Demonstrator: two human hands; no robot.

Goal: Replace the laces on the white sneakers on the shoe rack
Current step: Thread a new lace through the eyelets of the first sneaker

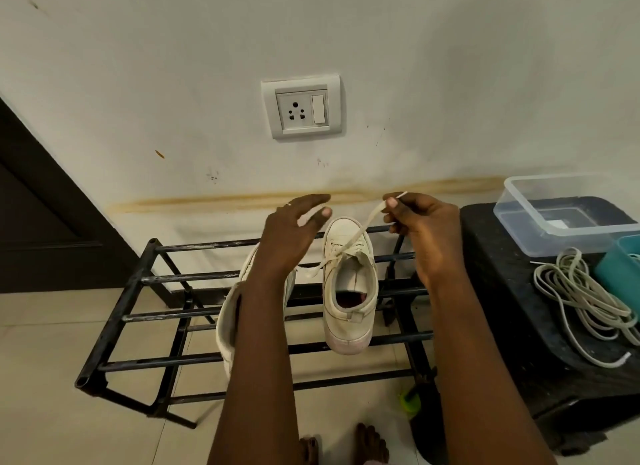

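view: head only
right hand [422, 229]: thumb and forefinger clamped on the lace [360, 232] near its tip, the other fingers curled under; held above and past the toe
left hand [291, 236]: fingers straight and apart, holds nothing, hovers over the other sneaker [227, 319]
sneaker [349, 309]: upright on the rack [138, 277] top bars, toe to the wall, heel at the front bar
lace path: runs taut from the upper eyelets to the right hand; second end lies slack to the left, by the left wrist
other sneaker: on the rack, mostly hidden by the left arm
new laces [581, 302]: coiled on the stool [519, 326], beside the box [554, 222]
step (guess): drawing the old lace out
how to: left hand should press the sneaker down, since it probably lifts under the pull; pull along the eyelet line, one crossing at a time; then free the slack end
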